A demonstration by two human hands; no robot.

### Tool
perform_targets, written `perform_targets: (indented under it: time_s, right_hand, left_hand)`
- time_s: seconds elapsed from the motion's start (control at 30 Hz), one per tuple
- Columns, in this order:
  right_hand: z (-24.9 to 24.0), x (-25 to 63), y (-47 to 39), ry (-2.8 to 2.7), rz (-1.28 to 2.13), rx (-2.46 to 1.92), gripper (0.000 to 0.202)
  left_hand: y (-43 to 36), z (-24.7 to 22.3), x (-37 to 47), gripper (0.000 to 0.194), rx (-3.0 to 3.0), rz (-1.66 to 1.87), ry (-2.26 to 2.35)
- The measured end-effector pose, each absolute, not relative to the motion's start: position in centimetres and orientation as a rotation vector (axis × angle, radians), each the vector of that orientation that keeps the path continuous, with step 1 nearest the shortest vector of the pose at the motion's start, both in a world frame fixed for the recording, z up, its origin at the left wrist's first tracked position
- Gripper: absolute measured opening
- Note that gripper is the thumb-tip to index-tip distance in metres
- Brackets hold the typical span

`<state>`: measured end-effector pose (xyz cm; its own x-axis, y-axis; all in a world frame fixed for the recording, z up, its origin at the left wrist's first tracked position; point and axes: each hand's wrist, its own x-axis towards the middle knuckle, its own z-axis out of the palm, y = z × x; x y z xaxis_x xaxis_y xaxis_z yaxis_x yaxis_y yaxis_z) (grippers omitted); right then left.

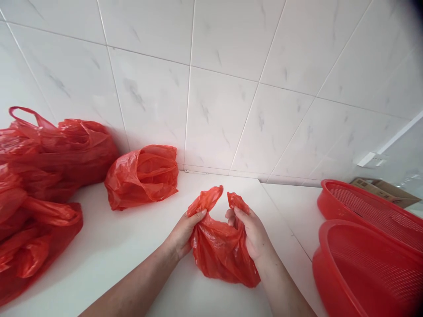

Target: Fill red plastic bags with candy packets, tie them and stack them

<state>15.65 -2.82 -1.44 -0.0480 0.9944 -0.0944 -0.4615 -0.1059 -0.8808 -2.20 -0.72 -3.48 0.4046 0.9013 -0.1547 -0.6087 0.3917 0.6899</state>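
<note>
A thin red plastic bag point(221, 251) with a handle loop at each side of its mouth is stretched between my two hands, low over the white table. My left hand point(187, 229) is closed on the left handle, thumb pressed on top. Around the right handle, my right hand point(253, 229) is closed the same way, with some fingertips showing inside the bag's mouth. The bag hangs loose and crumpled below the hands. What it contains, if anything, is hidden from me.
Another red bag point(142, 178) stands by the tiled wall point(218, 110). Several full-looking red bags point(66, 158) are heaped on the left. Two red plastic baskets point(337, 264) stand on the right, with a cardboard box point(385, 191) behind them. The white table point(132, 246) has a seam on its right.
</note>
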Motion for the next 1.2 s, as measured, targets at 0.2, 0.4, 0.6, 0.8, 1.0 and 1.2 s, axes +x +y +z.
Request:
perform_targets:
  time_s: [0.2, 0.4, 0.6, 0.8, 1.0, 1.2]
  right_hand:
    - [-2.2, 15.7, -2.8, -0.614, 1.544, -0.802, 0.015]
    - [-1.8, 15.2, -3.6, -0.893, 1.691, -0.683, 0.041]
    - [-1.3, 14.3, -4.0, -1.218, 1.506, -0.903, 0.036]
    - [-0.9, 13.9, -4.2, -1.42, 1.496, -1.017, 0.038]
    - [-1.6, 13.5, -3.8, -1.309, 1.435, -1.147, 0.019]
    - [-2.5, 13.6, -3.6, -1.25, 1.287, -1.259, 0.018]
  left_hand:
    - [-0.6, -3.7, -2.1, 0.023, 0.507, 1.041, 0.585]
    - [-0.8, -3.9, -1.7, 0.032, 0.52, 0.981, 0.567]
    - [-1.6, -4.4, -1.0, 0.046, 0.619, 0.997, 0.561]
    - [-2.5, -3.1, -0.6, 0.028, 0.801, 0.952, 0.503]
    - [-3.2, -2.5, -0.2, 0.003, 1.004, 0.91, 0.547]
    - [-3.6, -2.9, -0.5, 0.08, 1.126, 0.956, 0.541]
